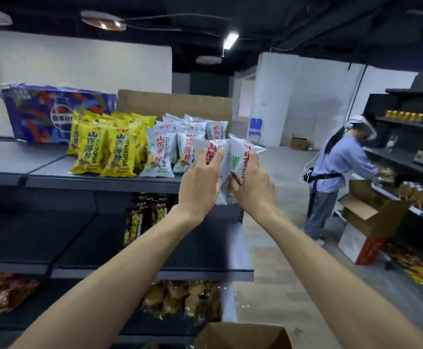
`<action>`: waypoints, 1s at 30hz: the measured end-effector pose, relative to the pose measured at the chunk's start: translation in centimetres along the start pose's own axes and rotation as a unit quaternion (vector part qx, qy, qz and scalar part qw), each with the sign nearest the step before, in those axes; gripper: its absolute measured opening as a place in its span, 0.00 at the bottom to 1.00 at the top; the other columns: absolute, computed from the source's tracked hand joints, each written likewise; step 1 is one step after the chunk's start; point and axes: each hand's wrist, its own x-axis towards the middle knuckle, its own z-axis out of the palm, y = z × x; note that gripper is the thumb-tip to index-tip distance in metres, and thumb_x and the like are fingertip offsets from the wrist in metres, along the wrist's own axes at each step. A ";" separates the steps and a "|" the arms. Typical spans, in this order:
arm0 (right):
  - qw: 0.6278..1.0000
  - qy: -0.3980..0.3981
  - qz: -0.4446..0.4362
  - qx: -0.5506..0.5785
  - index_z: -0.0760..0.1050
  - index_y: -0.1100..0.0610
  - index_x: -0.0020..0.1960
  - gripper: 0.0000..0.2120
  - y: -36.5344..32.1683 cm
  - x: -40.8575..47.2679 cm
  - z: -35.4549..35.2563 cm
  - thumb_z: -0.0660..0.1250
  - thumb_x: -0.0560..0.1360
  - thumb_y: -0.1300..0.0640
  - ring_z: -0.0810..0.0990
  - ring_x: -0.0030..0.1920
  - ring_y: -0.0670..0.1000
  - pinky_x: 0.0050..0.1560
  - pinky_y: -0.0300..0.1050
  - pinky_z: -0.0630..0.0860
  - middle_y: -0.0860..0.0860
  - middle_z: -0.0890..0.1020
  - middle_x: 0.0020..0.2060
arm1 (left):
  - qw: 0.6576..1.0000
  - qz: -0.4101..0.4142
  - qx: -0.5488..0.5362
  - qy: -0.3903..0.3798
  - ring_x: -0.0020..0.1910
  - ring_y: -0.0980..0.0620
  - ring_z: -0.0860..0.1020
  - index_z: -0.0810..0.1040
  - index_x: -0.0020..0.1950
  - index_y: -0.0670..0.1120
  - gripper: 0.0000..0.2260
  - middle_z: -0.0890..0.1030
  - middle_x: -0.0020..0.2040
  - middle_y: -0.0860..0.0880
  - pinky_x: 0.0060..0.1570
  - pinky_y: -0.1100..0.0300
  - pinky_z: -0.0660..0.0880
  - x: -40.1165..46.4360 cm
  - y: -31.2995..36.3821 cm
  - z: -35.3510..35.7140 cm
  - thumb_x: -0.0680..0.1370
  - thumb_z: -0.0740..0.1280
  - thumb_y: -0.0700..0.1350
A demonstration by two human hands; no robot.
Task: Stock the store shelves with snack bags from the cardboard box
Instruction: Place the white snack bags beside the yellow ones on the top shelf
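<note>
Yellow snack bags (104, 149) with blue lettering, white snack bags (170, 147) with red lettering, dark grey shelf (49, 170).

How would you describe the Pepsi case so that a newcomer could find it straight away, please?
Start at the top shelf of the dark shelving unit on the left. Behind and left of the yellow snack bags lies the Pepsi case, beside a flat cardboard sheet. It is the only blue, plastic-wrapped pack there, with a round Pepsi logo.
</note>
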 end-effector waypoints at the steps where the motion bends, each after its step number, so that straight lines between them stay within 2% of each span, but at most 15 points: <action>1: 1.000 0.002 -0.002 -0.002 0.55 0.56 0.75 0.34 0.3 1.1 0.2 0.68 0.75 0.53 0.78 0.55 0.61 0.45 0.50 0.71 0.57 0.77 0.58 | 1.000 0.001 0.001 0.002 0.46 0.42 0.82 0.67 0.73 0.50 0.30 0.68 0.70 0.41 0.40 0.52 0.79 1.0 0.0 0.5 0.73 0.74 0.41; 3: 1.000 0.003 -0.005 -0.002 0.55 0.55 0.75 0.33 1.1 3.5 0.8 0.68 0.75 0.52 0.78 0.54 0.60 0.46 0.52 0.74 0.56 0.77 0.56 | 1.000 -0.004 0.002 0.007 0.44 0.42 0.82 0.67 0.73 0.50 0.30 0.68 0.70 0.41 0.39 0.54 0.79 3.1 0.1 1.5 0.73 0.73 0.42; 6: 1.000 -0.011 -0.015 -0.006 0.56 0.53 0.73 0.32 2.5 7.4 2.3 0.69 0.75 0.52 0.78 0.53 0.60 0.47 0.55 0.76 0.55 0.77 0.56 | 1.000 -0.028 0.001 0.013 0.47 0.43 0.82 0.68 0.73 0.49 0.28 0.68 0.71 0.42 0.41 0.55 0.79 5.7 -0.8 3.5 0.75 0.71 0.42; 12: 0.998 -0.050 -0.018 -0.028 0.54 0.53 0.73 0.31 5.2 14.8 6.6 0.67 0.77 0.51 0.80 0.51 0.60 0.47 0.58 0.80 0.55 0.77 0.56 | 0.995 -0.092 0.033 0.016 0.52 0.42 0.81 0.68 0.73 0.47 0.29 0.69 0.70 0.43 0.46 0.51 0.80 8.4 -5.3 7.8 0.73 0.71 0.39; 15: 0.997 -0.069 -0.015 -0.034 0.55 0.54 0.74 0.31 5.9 17.7 9.1 0.66 0.77 0.50 0.80 0.52 0.60 0.48 0.57 0.79 0.56 0.77 0.57 | 0.994 -0.080 0.061 0.034 0.53 0.40 0.80 0.73 0.70 0.47 0.30 0.71 0.68 0.42 0.40 0.50 0.82 8.3 -6.7 9.3 0.69 0.75 0.37; 18: 0.995 -0.084 -0.014 -0.042 0.54 0.55 0.75 0.31 5.9 20.1 11.3 0.64 0.78 0.50 0.79 0.55 0.61 0.50 0.58 0.78 0.57 0.76 0.59 | 0.992 -0.061 0.099 0.044 0.54 0.42 0.78 0.74 0.69 0.49 0.30 0.72 0.66 0.44 0.36 0.51 0.82 7.8 -7.7 10.3 0.68 0.76 0.40; 20: 0.995 -0.084 -0.012 -0.045 0.51 0.55 0.77 0.33 5.6 21.6 12.8 0.63 0.78 0.50 0.78 0.56 0.62 0.50 0.56 0.76 0.57 0.75 0.60 | 0.992 -0.056 0.097 0.061 0.59 0.43 0.75 0.73 0.70 0.50 0.30 0.71 0.67 0.44 0.41 0.51 0.82 7.7 -8.6 10.7 0.69 0.76 0.42; 23: 0.997 -0.061 -0.014 -0.050 0.49 0.55 0.78 0.33 5.1 23.6 14.7 0.62 0.79 0.52 0.77 0.55 0.62 0.43 0.52 0.70 0.57 0.74 0.62 | 0.993 -0.059 0.060 0.084 0.65 0.43 0.69 0.72 0.70 0.49 0.29 0.67 0.69 0.42 0.55 0.47 0.78 7.6 -9.8 11.6 0.71 0.74 0.41; 26: 0.997 -0.052 -0.021 -0.047 0.45 0.52 0.79 0.34 5.1 24.5 16.6 0.59 0.80 0.53 0.75 0.57 0.62 0.43 0.52 0.69 0.58 0.71 0.64 | 0.995 -0.072 0.026 0.058 0.69 0.42 0.65 0.64 0.75 0.52 0.29 0.61 0.72 0.42 0.65 0.42 0.69 7.4 -10.2 12.6 0.76 0.69 0.43; 28: 0.996 -0.075 -0.016 -0.040 0.40 0.48 0.80 0.34 5.8 24.0 18.2 0.57 0.81 0.48 0.72 0.60 0.63 0.47 0.54 0.71 0.59 0.68 0.65 | 0.996 -0.087 0.015 0.006 0.71 0.41 0.59 0.52 0.79 0.56 0.29 0.53 0.75 0.43 0.68 0.40 0.64 7.4 -10.5 12.9 0.80 0.61 0.50; 30: 0.994 -0.100 0.004 -0.040 0.35 0.45 0.79 0.35 6.5 23.1 19.6 0.54 0.81 0.43 0.70 0.61 0.64 0.53 0.57 0.72 0.61 0.64 0.67 | 0.995 -0.092 0.013 -0.036 0.73 0.41 0.53 0.42 0.79 0.57 0.31 0.46 0.77 0.44 0.69 0.40 0.59 7.2 -10.8 13.0 0.80 0.54 0.56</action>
